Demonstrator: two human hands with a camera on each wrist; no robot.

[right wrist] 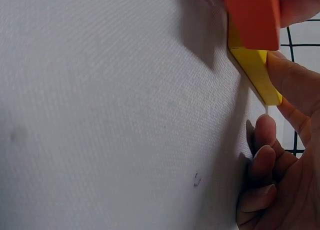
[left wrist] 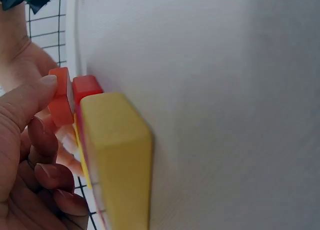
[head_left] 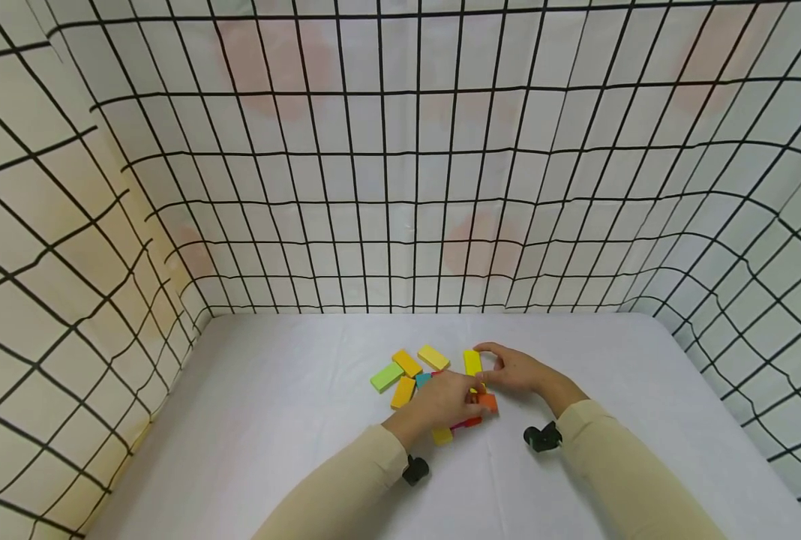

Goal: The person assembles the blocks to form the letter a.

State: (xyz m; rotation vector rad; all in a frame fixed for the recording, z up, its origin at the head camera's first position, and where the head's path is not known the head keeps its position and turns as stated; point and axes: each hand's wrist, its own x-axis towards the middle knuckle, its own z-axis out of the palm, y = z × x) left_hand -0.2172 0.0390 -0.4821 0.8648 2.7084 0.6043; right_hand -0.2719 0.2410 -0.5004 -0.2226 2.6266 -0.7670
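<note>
An orange block (head_left: 487,403) is pinched by my left hand (head_left: 441,403), thumb on one face; the left wrist view shows the orange block (left wrist: 61,102) tilted above the table. My right hand (head_left: 518,370) grips a bright yellow block (head_left: 472,362) between thumb and index finger. In the right wrist view that yellow block (right wrist: 257,72) lies low at the cloth, partly behind the orange block (right wrist: 254,17). Close under the left hand are a red block (head_left: 472,422) and a yellow block (head_left: 442,436). A blue block (head_left: 423,379) is partly hidden by that hand.
Left of the hands lie a green block (head_left: 387,377), amber blocks (head_left: 403,392) and a pale yellow block (head_left: 434,357). White cloth covers the table (head_left: 272,420). Black grid mesh (head_left: 387,202) stands in front of white sheeting around the back and sides.
</note>
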